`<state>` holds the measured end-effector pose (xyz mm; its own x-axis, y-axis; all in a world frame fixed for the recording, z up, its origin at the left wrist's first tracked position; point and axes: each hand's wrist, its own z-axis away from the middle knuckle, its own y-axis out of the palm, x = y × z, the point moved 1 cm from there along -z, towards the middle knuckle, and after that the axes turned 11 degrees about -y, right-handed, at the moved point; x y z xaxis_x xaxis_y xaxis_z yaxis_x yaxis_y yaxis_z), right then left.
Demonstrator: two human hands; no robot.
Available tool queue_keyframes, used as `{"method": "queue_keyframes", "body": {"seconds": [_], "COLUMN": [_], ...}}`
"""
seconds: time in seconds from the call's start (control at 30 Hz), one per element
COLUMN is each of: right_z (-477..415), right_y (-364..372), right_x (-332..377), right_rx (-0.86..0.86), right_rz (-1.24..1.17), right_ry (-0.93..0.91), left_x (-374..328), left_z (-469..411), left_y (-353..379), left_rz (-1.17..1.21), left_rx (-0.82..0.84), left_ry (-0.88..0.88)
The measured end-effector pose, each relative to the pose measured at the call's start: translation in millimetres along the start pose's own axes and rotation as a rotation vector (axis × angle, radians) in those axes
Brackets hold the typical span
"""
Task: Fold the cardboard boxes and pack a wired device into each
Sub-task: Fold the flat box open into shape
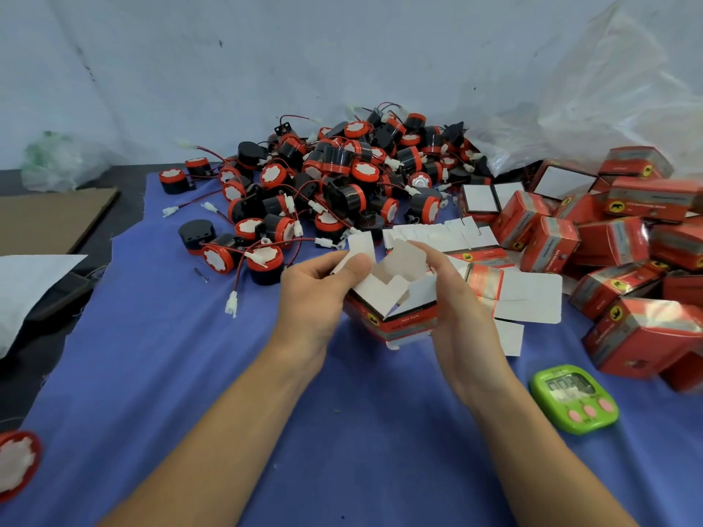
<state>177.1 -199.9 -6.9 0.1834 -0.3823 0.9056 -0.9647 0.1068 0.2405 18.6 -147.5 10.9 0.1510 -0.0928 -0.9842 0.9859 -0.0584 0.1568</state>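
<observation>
Cloth (pixel 171 374), blue, below scuffed wall (pixel 228 62)

At eight o'clock a red device (pixel 17 464) is cut off by the edge. At four o'clock the green timer (pixel 574 399) has unreadable digits; at three, red boxes (pixel 681 245) run out of view.

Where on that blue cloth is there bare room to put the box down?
The widest bare blue cloth lies near-left, between the wired devices and the left forearm. A smaller strip lies between both forearms. Crowded: devices behind, red boxes right, green timer near-right.
</observation>
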Motion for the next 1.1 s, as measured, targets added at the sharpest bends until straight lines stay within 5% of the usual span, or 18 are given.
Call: {"method": "queue_keyframes", "body": {"seconds": [0.17, 0.43, 0.53, 0.73, 0.83, 0.97, 1.1], "right_z": [1.1, -4.2, -2.9, -2.3, 1.7, 2.3, 2.8], "right_y": [6.8, 3.2, 5.6, 7.0, 9.6, 9.3, 9.8], "right_x": [-5.0, -14.6, -16.6, -16.4, -15.6, -15.0, -13.0], "right_rx": [0.011, 0.123, 0.173, 0.097, 0.058, -0.041, -0.028], "right_rz": [0.059, 0.112, 0.148, 0.199, 0.265, 0.295, 0.34], "right_ry": [0.025, 0.139, 0.182, 0.172, 0.156, 0.138, 0.14], "left_x": [5.1, 11.2, 14.1, 16.0, 18.5, 14.9, 16.3], "left_z": [4.5, -3.9, 1.7, 18.6, 28.5, 28.5, 26.9], "left_y": [-1.1, -6.5, -3.5, 0.6, 2.1, -7.6, -20.4], "left_rz": [-0.074, -0.366, -0.301, -0.247, -0.28, -0.18, -0.398], "left_rx": [-0.172, 0.132, 0.161, -0.111, -0.037, 0.103, 0.066], "left_ry": [0.147, -0.132, -0.167, 0.081, 0.153, -0.003, 0.038]}}
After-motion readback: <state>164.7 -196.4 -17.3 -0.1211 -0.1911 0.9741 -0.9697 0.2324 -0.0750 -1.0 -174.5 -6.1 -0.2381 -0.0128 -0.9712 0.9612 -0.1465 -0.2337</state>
